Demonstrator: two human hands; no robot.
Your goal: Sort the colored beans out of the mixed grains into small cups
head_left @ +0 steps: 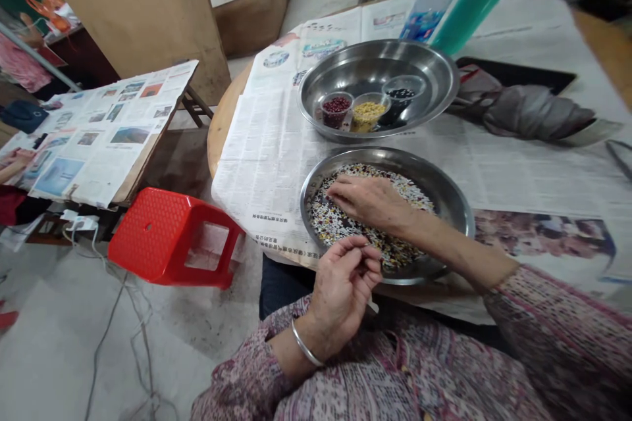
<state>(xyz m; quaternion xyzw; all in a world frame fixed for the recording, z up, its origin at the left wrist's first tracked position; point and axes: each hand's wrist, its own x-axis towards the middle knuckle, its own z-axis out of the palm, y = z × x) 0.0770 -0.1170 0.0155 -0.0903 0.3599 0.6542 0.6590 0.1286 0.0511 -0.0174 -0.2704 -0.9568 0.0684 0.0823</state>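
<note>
In front of me stands a steel basin [467, 223] holding a mix of white, yellow, dark red and black grains and beans [326, 217]. My right hand [372, 202] reaches over it, fingertips pinched together at the grains; what they hold is hidden. At the near rim my left hand [343, 293] is turned palm up with fingers curled in and the thumb against them; its contents are too small to name. Behind sits a second steel basin [320, 79] with clear cups of dark red beans [337, 105], yellow beans [368, 112] and black beans [401, 93].
Newspaper [266, 164] covers the round table. At its back are a plastic water bottle [429, 3] and a green tube-like object [484, 0]; a folded grey umbrella [528, 108] lies right. A red stool [153, 233] and loose cables [143, 342] are left, near another person's hand [20, 161].
</note>
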